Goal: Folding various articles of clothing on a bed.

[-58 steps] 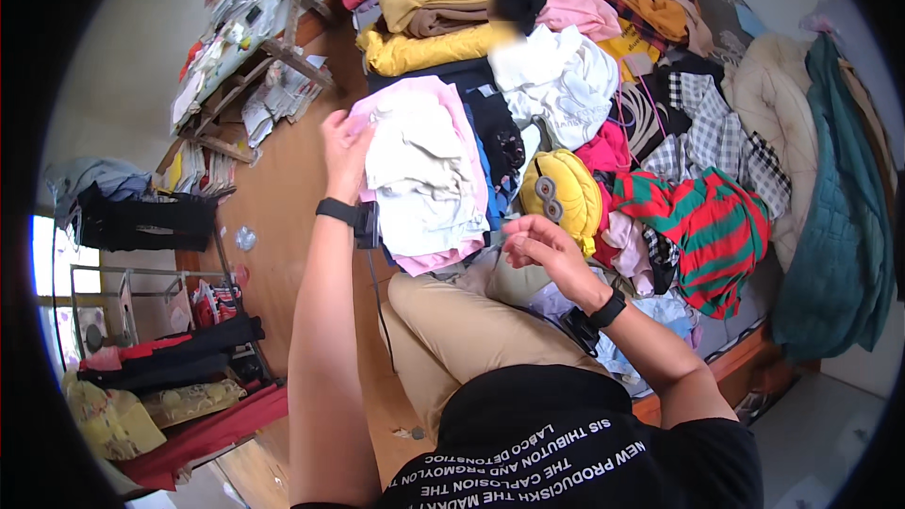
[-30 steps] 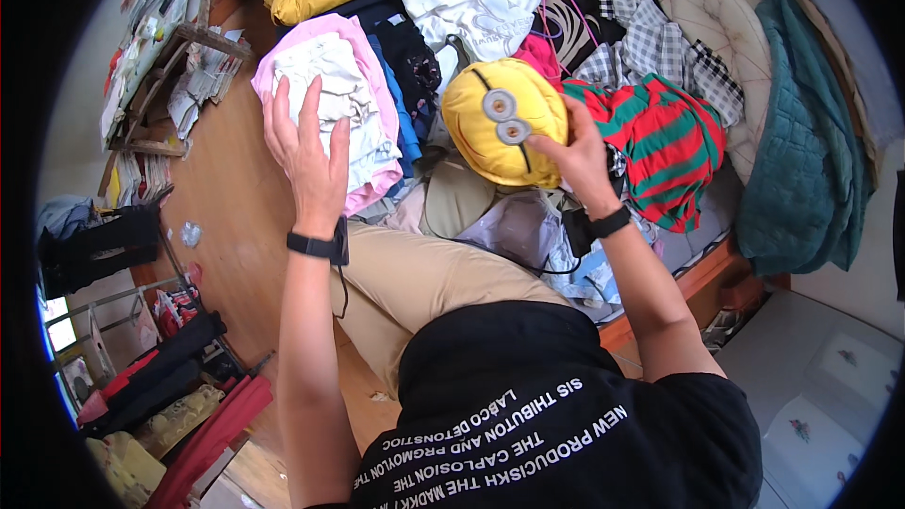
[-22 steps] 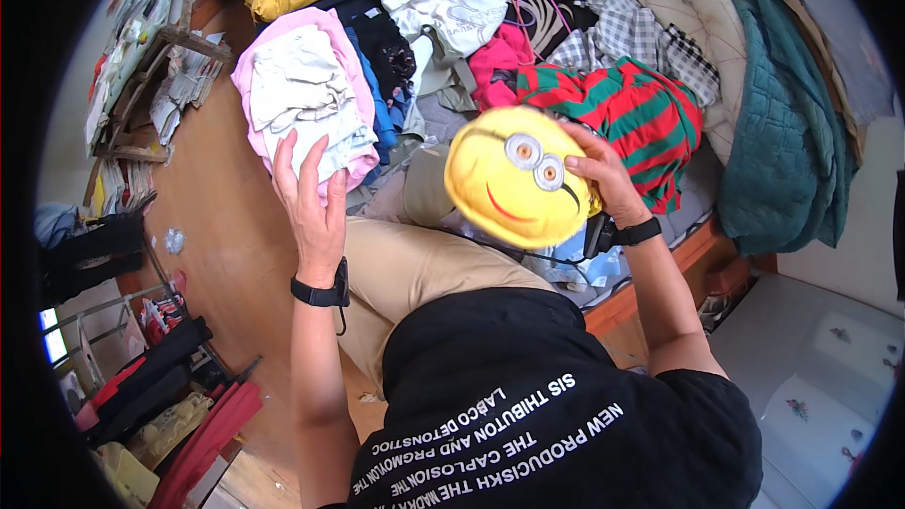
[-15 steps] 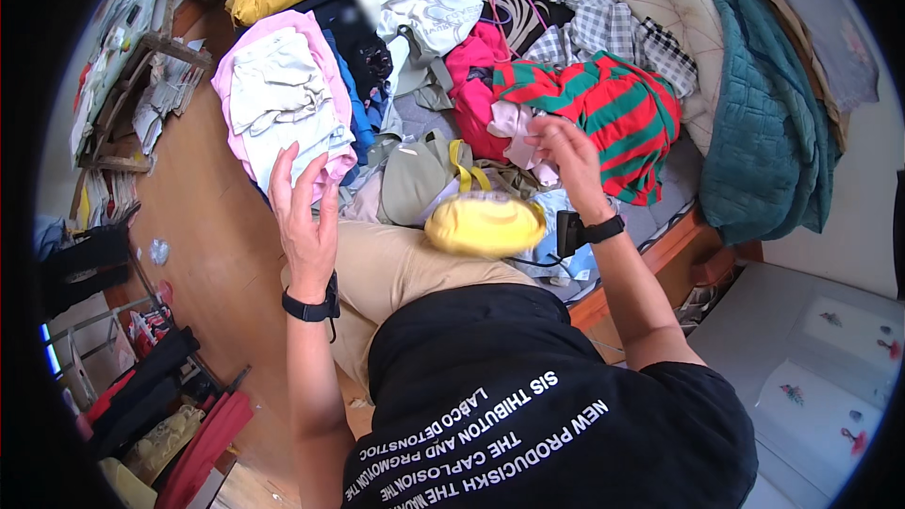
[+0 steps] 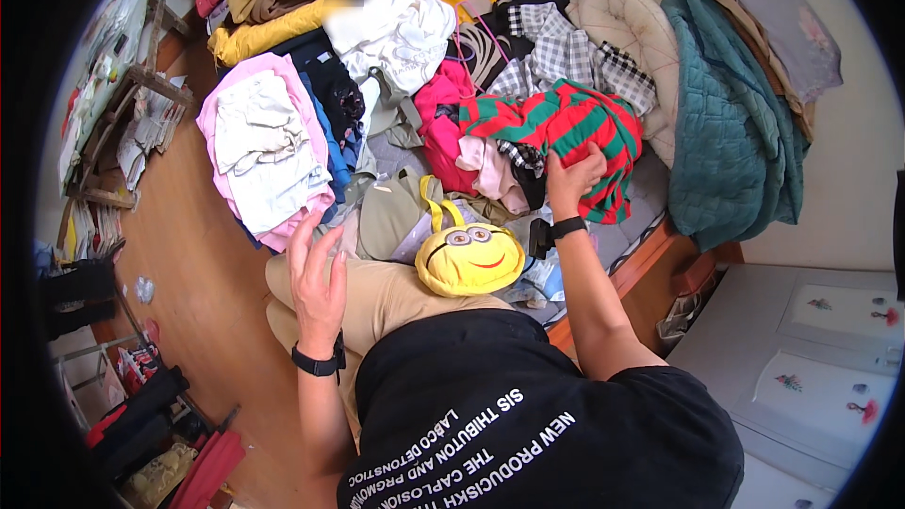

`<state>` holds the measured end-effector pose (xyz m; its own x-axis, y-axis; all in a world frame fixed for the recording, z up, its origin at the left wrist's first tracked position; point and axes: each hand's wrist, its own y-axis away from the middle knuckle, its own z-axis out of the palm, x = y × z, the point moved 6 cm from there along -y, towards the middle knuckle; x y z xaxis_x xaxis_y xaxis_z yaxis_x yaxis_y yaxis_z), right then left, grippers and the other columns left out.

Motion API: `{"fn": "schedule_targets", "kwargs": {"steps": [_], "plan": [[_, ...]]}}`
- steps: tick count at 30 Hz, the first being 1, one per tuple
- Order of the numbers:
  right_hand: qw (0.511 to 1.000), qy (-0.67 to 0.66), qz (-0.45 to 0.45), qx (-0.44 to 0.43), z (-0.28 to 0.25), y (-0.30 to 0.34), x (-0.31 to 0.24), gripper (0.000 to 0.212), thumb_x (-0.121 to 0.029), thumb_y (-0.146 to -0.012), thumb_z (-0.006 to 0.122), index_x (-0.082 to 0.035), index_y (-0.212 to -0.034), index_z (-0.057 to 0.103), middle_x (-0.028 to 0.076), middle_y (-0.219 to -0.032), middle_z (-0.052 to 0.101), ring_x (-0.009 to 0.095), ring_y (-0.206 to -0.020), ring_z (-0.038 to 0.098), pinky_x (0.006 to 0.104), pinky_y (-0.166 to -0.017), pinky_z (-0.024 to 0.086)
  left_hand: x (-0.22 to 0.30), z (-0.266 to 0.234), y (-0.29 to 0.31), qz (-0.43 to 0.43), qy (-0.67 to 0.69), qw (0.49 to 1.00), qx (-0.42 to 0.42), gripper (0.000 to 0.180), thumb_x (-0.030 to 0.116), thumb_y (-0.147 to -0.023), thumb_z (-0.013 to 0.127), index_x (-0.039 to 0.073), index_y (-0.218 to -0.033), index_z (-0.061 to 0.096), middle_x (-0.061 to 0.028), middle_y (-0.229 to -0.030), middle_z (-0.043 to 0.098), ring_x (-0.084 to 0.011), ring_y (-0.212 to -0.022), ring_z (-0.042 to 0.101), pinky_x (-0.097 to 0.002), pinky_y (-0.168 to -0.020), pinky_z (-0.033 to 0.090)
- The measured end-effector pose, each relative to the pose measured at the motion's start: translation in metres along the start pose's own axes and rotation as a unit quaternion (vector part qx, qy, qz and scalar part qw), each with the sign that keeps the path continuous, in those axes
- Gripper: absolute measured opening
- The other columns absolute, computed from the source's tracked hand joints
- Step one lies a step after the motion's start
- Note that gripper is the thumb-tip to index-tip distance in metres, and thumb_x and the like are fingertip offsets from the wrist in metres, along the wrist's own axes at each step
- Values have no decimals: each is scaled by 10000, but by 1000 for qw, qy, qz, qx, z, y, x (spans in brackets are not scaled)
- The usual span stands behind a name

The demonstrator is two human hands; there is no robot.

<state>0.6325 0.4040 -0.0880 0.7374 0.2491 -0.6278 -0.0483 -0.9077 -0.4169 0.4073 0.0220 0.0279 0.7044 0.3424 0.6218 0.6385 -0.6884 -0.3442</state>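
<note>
My right hand (image 5: 577, 177) has its fingers curled on the red and green striped garment (image 5: 551, 118) at the right of the pile. Left of that hand show a black-and-white checked bit of cloth (image 5: 520, 156) and a pale pink cloth (image 5: 492, 174). My left hand (image 5: 319, 273) is raised, fingers apart and holding nothing, just below the stack of folded white clothes (image 5: 269, 146) on pink cloth. Between my arms a yellow plush bag (image 5: 471, 259) with goggle eyes, a smile and yellow straps rests against my thigh. An olive-grey cap-like item (image 5: 391, 212) lies behind it.
Heaped clothes cover the bed, including a white shirt (image 5: 401, 38) and a checked shirt (image 5: 556, 47). A teal quilt (image 5: 735, 123) hangs at the right above a grey cabinet (image 5: 801, 358). Left stand a wooden shelf (image 5: 141, 75) and a clothes rack (image 5: 90, 349) on the floor.
My right hand has gone from beside the pale pink cloth onto the striped garment, uncovering dark and checked cloth. The yellow bag, blurred before, now lies face up. My left hand stays open.
</note>
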Motion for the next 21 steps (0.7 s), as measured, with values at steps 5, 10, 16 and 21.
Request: {"fn": "schedule_targets", "kwargs": {"steps": [5,10,16,21], "plan": [[991,-128,-8,-40,17,-16,30,195,-153,-792,801,-55,-843,641,73,-918,577,268,-927,561,426,-865,446,2,-10,-1,-34,11,999,-12,287,-23,-872,599,18,-1147,669,-168,-1385,532,-333,-1308,492,-440,-1083,393],[823,-538,73,-166,1,-4,-62,101,-16,-951,647,-66,-984,566,-64,-877,556,27,-765,502,185,-685,420,-5,-15,2,-46,53,997,-11,255,2,-897,599,16,-1140,676,-146,-1347,571,-308,-1255,536,-417,-1057,418],[663,-557,-151,-477,-57,67,-216,163,55,-887,661,-53,-966,567,-3,-966,542,80,-848,540,231,-748,466,-37,23,11,-204,396,893,-70,315,197,-1034,549,-3,-1272,601,-104,-1297,617,-226,-1164,604,-383,-1021,456],[332,-548,-290,-711,-123,178,-284,101,-42,-883,700,-47,-924,607,46,-885,569,193,-843,577,320,-746,472,-44,47,28,-402,699,588,-60,529,376,-1062,472,6,-1440,464,-84,-1395,559,-206,-1257,543,-360,-1109,387]]}}
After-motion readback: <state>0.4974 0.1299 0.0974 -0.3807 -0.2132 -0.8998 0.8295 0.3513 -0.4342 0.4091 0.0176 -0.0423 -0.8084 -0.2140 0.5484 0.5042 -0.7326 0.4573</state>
